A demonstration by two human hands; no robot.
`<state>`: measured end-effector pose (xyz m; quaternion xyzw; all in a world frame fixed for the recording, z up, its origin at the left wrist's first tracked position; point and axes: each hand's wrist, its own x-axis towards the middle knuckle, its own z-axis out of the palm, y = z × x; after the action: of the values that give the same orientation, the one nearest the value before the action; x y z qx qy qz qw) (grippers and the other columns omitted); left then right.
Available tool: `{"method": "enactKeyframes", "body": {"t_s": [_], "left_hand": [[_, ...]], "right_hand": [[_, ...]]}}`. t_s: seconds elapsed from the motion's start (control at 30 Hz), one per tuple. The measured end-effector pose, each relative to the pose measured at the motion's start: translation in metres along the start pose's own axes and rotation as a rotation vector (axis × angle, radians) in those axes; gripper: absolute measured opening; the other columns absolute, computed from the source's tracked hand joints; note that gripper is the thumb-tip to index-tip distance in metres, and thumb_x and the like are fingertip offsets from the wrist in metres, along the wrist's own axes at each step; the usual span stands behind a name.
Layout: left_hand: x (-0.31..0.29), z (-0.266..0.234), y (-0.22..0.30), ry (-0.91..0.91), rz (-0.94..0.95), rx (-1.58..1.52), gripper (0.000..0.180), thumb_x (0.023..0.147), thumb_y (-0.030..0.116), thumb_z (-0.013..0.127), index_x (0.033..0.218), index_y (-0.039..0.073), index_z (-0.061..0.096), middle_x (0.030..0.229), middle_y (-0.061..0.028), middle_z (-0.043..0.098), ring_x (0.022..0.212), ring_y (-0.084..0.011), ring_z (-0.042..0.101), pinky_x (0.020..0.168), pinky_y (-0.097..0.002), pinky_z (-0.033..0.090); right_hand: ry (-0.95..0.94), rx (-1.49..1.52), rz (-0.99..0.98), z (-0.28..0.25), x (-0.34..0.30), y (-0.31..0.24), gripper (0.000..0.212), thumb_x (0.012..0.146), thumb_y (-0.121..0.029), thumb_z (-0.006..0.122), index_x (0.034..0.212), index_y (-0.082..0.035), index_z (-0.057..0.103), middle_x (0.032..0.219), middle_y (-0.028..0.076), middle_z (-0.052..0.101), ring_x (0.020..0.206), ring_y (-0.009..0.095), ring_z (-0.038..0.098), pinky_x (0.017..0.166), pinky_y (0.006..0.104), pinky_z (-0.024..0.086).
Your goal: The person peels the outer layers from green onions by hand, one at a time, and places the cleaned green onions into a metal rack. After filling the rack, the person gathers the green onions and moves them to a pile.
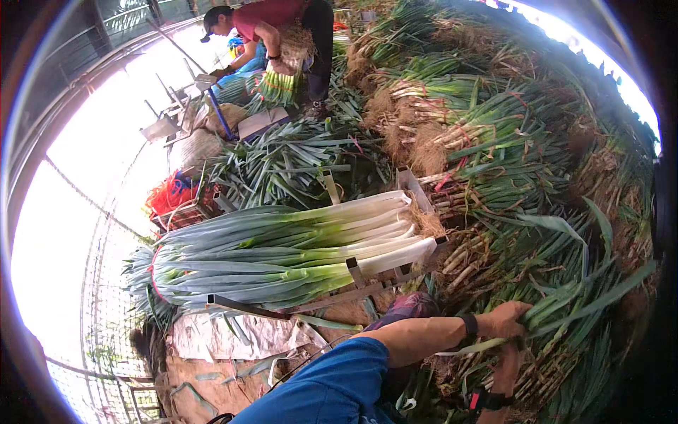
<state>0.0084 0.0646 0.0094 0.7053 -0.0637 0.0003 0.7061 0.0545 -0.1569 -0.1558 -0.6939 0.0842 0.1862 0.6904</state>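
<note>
Fingers of the left hand [507, 319] close around a leek [565, 311] whose long axis runs rightward and upward across the pile; right hand [506, 374] lies just below, its grip hidden

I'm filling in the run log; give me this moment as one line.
left hand: gripping leek leaves | right hand: in leek pile | cleaned leeks: lying in metal rack

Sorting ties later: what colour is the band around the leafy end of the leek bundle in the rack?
Red band, seen in the head view.
</note>
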Motion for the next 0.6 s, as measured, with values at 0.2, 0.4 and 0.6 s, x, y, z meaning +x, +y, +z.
{"method": "enactKeyframes", "body": {"t_s": [0.2, 0.4, 0.6], "left_hand": [[0.008, -0.006, -0.019, -0.087, 0.142, -0.327, 0.039, 0.074, 0.005, 0.065, 0.112, 0.001, 0.058, 0.099, -0.0064, 0.065, 0.091, -0.0135, 0.056, 0.081, -0.0323, 0.046], [0.002, -0.019, 0.01, -0.09, -0.044, -0.304, 0.046, 0.081, 0.01, 0.069, 0.122, 0.0, 0.05, 0.106, -0.0077, 0.06, 0.097, -0.0146, 0.053, 0.086, -0.0333, 0.045], [-0.004, -0.031, 0.027, -0.15, -0.107, -0.438, 0.043, 0.08, 0.022, 0.072, 0.115, 0.004, 0.055, 0.096, -0.0019, 0.06, 0.089, -0.011, 0.054, 0.08, -0.0291, 0.044]], "right_hand": [[-0.018, 0.163, 0.078, 0.043, -0.054, -0.058, 0.035, 0.078, -0.026, 0.063, 0.108, -0.009, 0.058, 0.095, 0.006, 0.062, 0.089, 0.027, 0.057, 0.073, 0.0389, 0.045], [-0.417, -0.908, -1.238, 0.04, -0.073, -0.079, 0.033, 0.071, -0.01, 0.065, 0.103, -0.004, 0.062, 0.099, 0.015, 0.061, 0.095, 0.032, 0.057, 0.079, 0.04, 0.046], [-0.339, -0.082, -0.237, 0.065, -0.088, -0.073, 0.03, 0.08, -0.013, 0.065, 0.107, -0.002, 0.057, 0.096, 0.01, 0.061, 0.085, 0.026, 0.061, 0.071, 0.0345, 0.051]]}}
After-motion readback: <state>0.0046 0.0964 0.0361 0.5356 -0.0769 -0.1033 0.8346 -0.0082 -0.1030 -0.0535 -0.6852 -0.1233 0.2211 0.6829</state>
